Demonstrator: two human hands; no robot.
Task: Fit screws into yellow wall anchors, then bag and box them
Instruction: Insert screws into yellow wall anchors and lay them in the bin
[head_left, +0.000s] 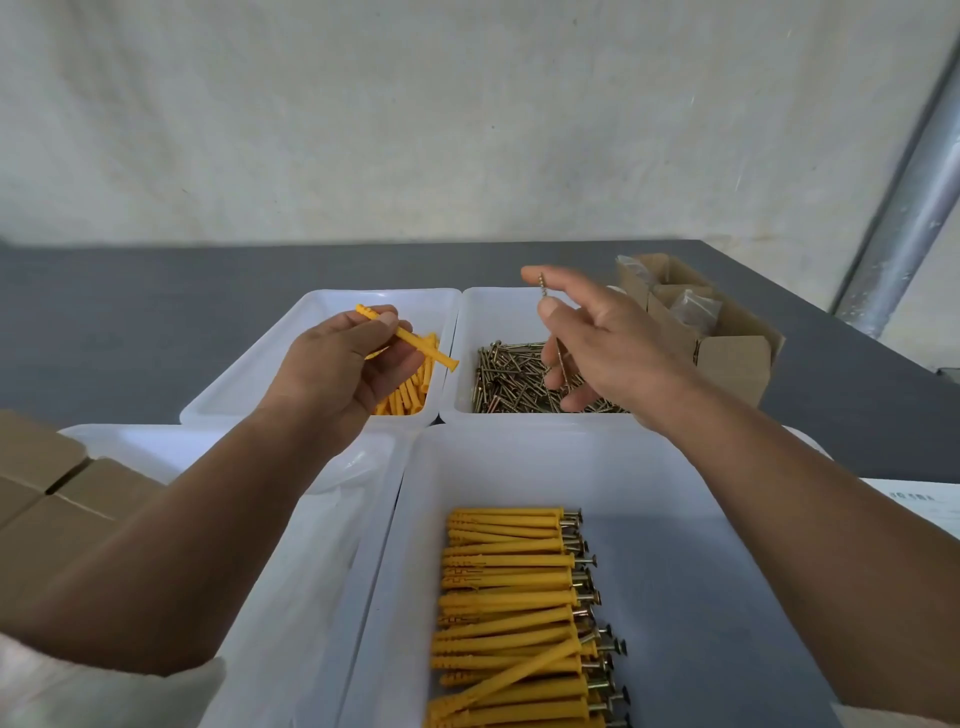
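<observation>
Left hand (340, 366) grips yellow anchor (415, 343) over anchor tray (311, 314); right hand (615, 338) pinches screw (543, 286) between thumb and forefinger, other fingers (574, 401) loosely spread above screw tray (485, 317).

We count four white trays (701, 545) on the desk (156, 291), two along the far edge and two nearer. The left hand (343, 369) holds one yellow anchor (415, 343). The right hand (608, 338) holds at least two screws (543, 285). Roughly twenty fitted anchors (509, 603) lie in one near tray. One open cardboard box (727, 358) stands toward the far right corner. The loose anchors (410, 395) and loose screws (509, 379) are too many to count.
</observation>
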